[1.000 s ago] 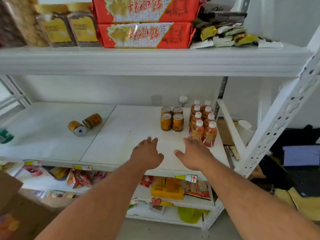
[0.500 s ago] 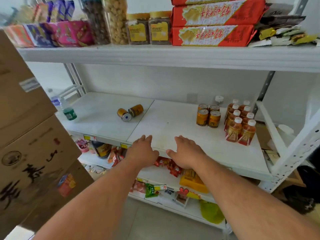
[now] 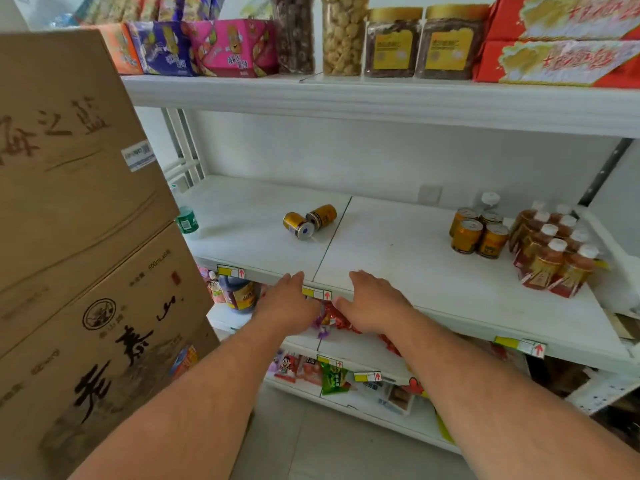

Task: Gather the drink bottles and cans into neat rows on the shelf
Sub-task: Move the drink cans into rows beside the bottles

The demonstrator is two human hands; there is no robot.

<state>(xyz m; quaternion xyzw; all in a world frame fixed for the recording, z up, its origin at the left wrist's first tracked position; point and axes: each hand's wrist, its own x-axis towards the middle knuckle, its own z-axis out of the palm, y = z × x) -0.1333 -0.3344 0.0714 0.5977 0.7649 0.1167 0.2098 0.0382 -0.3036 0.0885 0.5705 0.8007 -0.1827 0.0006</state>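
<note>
Both hands empty, fingers straight, at the shelf's front edge

Left hand (image 3: 287,303) and right hand (image 3: 375,303) hover palm down by the white shelf (image 3: 415,258); two gold cans (image 3: 310,221) lie tipped on their sides mid-shelf, four gold cans (image 3: 479,232) stand in a square at right, beside about eight white-capped tea bottles (image 3: 554,247) in two rows; a green-labelled bottle (image 3: 187,221) is at left; can labels unreadable; cardboard boxes (image 3: 79,237) show Chinese writing and "500"

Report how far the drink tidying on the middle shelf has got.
Done: four upright cans stand in a block beside rows of tea bottles at the right. In hand: nothing; the left hand and right hand are open at the shelf edge. Left: two fallen cans and a green-labelled bottle far left.
</note>
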